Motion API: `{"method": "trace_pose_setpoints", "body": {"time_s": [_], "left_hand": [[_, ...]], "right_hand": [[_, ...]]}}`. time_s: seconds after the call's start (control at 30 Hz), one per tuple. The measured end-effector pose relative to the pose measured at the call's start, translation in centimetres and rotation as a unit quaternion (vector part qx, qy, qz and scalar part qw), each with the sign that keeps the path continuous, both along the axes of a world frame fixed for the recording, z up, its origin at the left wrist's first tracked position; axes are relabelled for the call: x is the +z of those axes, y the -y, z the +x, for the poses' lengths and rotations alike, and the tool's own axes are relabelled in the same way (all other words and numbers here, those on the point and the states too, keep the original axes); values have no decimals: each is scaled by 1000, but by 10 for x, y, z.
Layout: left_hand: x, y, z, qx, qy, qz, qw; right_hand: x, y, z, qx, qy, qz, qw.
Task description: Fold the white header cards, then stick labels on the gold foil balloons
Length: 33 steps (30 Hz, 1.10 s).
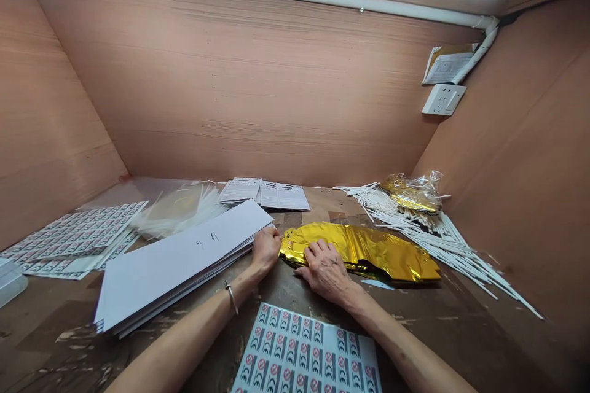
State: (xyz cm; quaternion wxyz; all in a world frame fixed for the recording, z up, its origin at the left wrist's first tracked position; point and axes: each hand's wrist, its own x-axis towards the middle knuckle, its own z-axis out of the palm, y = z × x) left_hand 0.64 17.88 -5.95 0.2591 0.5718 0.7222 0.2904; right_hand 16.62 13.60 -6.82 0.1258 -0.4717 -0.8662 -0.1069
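A stack of flat, shiny gold foil balloons (pixel 387 252) lies on the table in front of me. My left hand (pixel 266 250) is closed in a pinch at the stack's left end, beside the white cards. What exactly sits between those fingertips is partly hidden. My right hand (pixel 326 270) rests on the foil's near edge, fingers lying over it and thumb apart to the left. Between my forearms is a sheet of stickers (pixel 308 350) with red and black marks; a few stickers are gone from its upper rows.
Long white cards (pixel 184 264) are stacked at left, with two small dark hooked marks on top. Behind them lie clear plastic bags (pixel 177 212), more sticker sheets (pixel 87 230) and printed leaflets (pixel 283 195). White sticks (pixel 442 239) and bagged gold foil (pixel 410 190) spread along the right.
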Motion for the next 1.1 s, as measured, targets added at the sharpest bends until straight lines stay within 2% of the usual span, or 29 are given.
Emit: {"method": "trace_pose_setpoints", "body": {"time_s": [0.13, 0.27, 0.43, 0.53, 0.6, 0.67, 0.73, 0.8, 0.87, 0.9, 0.97, 1.1], "left_hand": [[-4, -5, 2, 17, -83, 35, 996], [-4, -10, 1, 13, -114, 32, 993], [0, -12, -3, 3, -116, 38, 993], [3, 3, -2, -1, -133, 101, 986], [3, 26, 1, -47, -156, 188, 969], [1, 57, 4, -145, -163, 252, 943], [-3, 91, 7, -269, -151, 250, 918], [-7, 119, 8, -397, -157, 229, 875], [-10, 137, 5, -494, -165, 198, 830], [-11, 141, 3, -524, -166, 182, 815], [-11, 143, -1, -551, -160, 152, 805], [-10, 136, -10, -541, -163, 126, 815]], "right_hand": [[-5, -3, -14, -3, 31, 21, 999], [-10, -5, -19, 14, 35, 19, 999], [-12, -15, -20, -51, -68, -19, 996], [-12, -21, -20, -89, -135, -39, 986], [-13, -22, -18, -97, -148, -46, 983], [-13, -20, -17, -89, -139, -46, 985], [-13, -17, -16, -60, -123, -34, 990], [-13, -13, -16, -24, -97, -18, 995], [-14, -10, -18, -7, -47, -4, 999], [-15, -9, -20, -7, -15, 2, 1000], [-19, -8, -24, -3, 40, 16, 999], [-25, -11, -28, 12, 47, 27, 998]]}}
